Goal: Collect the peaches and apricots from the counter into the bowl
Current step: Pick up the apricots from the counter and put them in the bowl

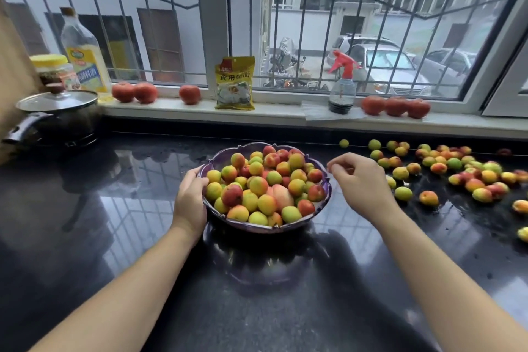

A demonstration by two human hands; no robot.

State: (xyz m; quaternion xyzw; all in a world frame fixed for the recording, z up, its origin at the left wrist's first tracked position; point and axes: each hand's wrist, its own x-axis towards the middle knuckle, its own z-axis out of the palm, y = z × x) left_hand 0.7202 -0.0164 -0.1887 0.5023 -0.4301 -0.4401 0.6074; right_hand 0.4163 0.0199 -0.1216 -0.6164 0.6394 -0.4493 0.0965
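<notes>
black glossy counter (85, 208) under a barred window. left hand (191, 198) grips the rim of the purple bowl (323, 210), heaped with fruit. right hand (358, 177) hovers beside it, fingers loosely curled, holding nothing visible. apparently between trips; next it must reach right to the scattered apricots (457, 171), small, yellow-green, red-blushed.

Glossy black stone counter (114, 208); glass-lidded pot (57, 114).

"食用" on yellow packet (235, 83)
</notes>
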